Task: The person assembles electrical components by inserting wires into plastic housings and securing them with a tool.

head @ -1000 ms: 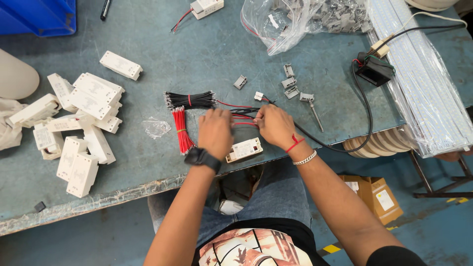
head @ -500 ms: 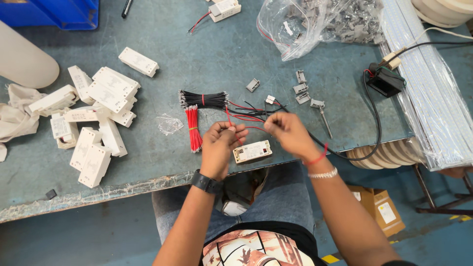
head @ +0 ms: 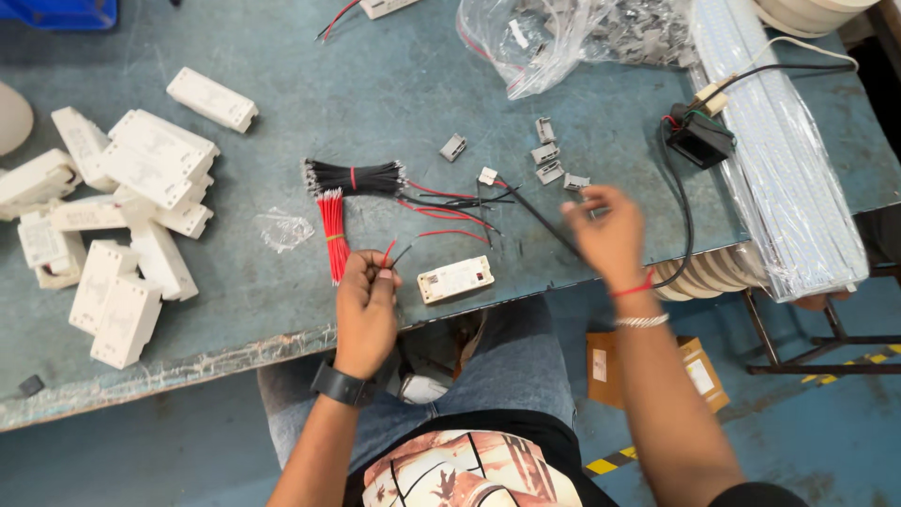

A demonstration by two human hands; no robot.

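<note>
Fingers of the left hand pinched shut on the ends of two short wires, one red, one black, at the near edge of the counter. Wires run up and right from the pinch, long axis slanting toward the loose wire pile. Right hand off to the right, fingers curled near the small grey connectors; blurred, so cannot tell if it grips anything, though a black wire runs to it from the pile. Right hand is nearer the connectors, left hand nearer the small white box, which lies flat just right of the left fingers, long axis roughly left-right, slightly tilted.

Red wire bundle lies just above the left hand, pointing toward it; black wire bundle sits crosswise at its top end. Heap of white boxes well apart on the left.

Containers: clear plastic bag at top, open, holding grey metal-looking small parts. Small empty-looking clear bag left of the red bundle. Long wrapped strips along the right edge, black plug beside them. Cardboard box on the floor, contents not visible.
</note>
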